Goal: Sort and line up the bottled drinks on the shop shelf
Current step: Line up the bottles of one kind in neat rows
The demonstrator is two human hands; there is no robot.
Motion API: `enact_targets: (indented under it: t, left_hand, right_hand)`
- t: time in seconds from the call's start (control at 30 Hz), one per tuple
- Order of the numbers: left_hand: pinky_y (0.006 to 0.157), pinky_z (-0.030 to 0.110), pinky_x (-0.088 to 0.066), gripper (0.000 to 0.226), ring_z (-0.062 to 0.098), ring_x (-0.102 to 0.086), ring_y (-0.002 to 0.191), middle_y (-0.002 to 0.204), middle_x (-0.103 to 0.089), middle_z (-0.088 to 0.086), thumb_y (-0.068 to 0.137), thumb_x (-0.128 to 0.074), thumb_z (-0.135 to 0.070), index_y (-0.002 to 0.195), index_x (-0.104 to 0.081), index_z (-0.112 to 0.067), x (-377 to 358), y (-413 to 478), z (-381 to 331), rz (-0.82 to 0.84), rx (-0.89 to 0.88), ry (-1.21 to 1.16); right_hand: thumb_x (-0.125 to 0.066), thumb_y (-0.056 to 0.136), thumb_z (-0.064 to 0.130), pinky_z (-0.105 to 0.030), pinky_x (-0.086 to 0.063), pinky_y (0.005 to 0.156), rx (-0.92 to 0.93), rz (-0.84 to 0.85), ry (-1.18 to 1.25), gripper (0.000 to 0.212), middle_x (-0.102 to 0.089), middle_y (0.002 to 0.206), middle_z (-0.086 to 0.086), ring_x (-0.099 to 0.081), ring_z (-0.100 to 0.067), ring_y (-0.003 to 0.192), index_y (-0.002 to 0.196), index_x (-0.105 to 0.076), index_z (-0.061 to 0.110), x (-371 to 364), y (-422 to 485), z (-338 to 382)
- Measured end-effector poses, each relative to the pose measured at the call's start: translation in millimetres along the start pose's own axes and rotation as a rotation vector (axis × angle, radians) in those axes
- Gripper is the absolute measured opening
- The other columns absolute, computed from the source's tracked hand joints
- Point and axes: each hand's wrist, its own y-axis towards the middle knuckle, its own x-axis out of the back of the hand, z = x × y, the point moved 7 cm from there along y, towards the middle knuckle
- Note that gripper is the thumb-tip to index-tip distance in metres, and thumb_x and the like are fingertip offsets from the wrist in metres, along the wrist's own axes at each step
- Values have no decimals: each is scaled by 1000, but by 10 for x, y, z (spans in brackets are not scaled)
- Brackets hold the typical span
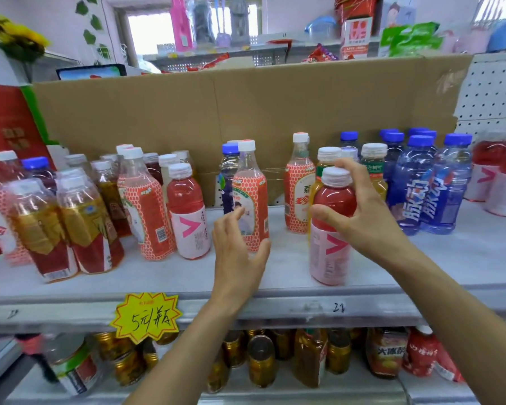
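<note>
Brown cardboard sheet [246, 106] spans the upper middle of the frame, behind the grey metal shelf [450, 258]. Right of centre: blue clear-plastic bottles [438, 197], white "脉动" lettering. Centre-right, at the shelf's front edge: white-capped red drink bottle [330, 244], pink label with a "V". Your right hand [365, 217] grips its shoulder, thumb on the left, fingers curled over the cap. Centre: orange honeycomb-sleeved bottle [250, 200], standing between the thumb and spread fingers of your left hand [237, 252]; fingers wide, contact unclear. Lower left: yellow starburst paper tag [146, 317], handwritten "5元/瓶".
</note>
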Motion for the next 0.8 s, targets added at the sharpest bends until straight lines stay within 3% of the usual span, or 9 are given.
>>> enact_targets:
  t: [0.07, 0.13, 0.2, 0.3, 0.4, 0.53, 0.67, 0.8]
  left_hand:
    - [107, 15, -31, 67, 4, -34, 122, 133, -39, 1, 87, -75, -18, 143, -39, -13, 59, 15, 15, -6, -15, -34]
    - [105, 7, -26, 67, 2, -31, 120, 132, -39, 1, 86, -76, -16, 142, -40, -11, 191, 64, 28, -65, -57, -35]
    - [110, 14, -25, 70, 8, -32, 126, 137, -38, 4, 85, -76, -14, 143, -38, -10, 404, 153, 95, -194, -74, -20]
    - [115, 28, -25, 82, 20, -28, 138, 148, -33, 12, 83, -77, -13, 149, -29, -8, 684, 350, 358, -331, 46, -60]
    - [122, 37, -21, 95, 27, -23, 147, 156, -26, 16, 85, -78, -21, 155, -16, -6, 696, 562, 576, -256, 154, -84]
    - [123, 42, -21, 105, 25, -21, 149, 161, -22, 11, 83, -80, -33, 158, -9, -10, 633, 772, 687, -197, 171, -102]
    - [120, 46, -27, 103, 28, -29, 145, 157, -30, 13, 77, -84, -33, 154, -19, -11, 508, 829, 850, -111, 180, -82]
    - [102, 50, -47, 77, 26, -56, 119, 129, -54, 6, 78, -83, -34, 136, -36, -16, 309, 754, 1028, 103, 237, -235]
  right_hand:
    - [-79, 82, 26, -36, -56, 88, 15, 8, 6, 77, -53, 126, 15, -62, -3, 103, 138, -30, 46, -178, 24, 70]
    - [-79, 82, 27, -32, -55, 86, 35, 16, 18, 78, -51, 122, 26, -61, 5, 98, 138, -29, 48, -331, 46, 122]
    - [-78, 83, 28, -24, -52, 80, 32, 24, 35, 79, -46, 111, 41, -57, 18, 89, 137, -26, 52, -450, 64, 142]
    - [-77, 84, 28, -22, -47, 81, 19, 5, 11, 83, -43, 130, 24, -55, 8, 92, 141, -22, 51, -556, 84, 148]
    - [-76, 85, 29, -22, -48, 83, -2, -19, 35, 85, -39, 141, 16, -53, 7, 100, 144, -18, 50, -630, 74, 155]
    - [-76, 85, 31, -45, -46, 101, -67, -81, 77, 92, -37, 152, 9, -46, -15, 130, 150, -14, 46, -710, 18, 94]
    - [-81, 77, 35, -35, -40, 95, -162, -137, 127, 95, -39, 137, 18, -43, -6, 121, 149, -18, 42, -868, -131, -65]
    - [-82, 69, 43, -27, -46, 90, -231, -171, 137, 88, -49, 121, 15, -51, -10, 114, 141, -33, 30, -1003, -248, -157]
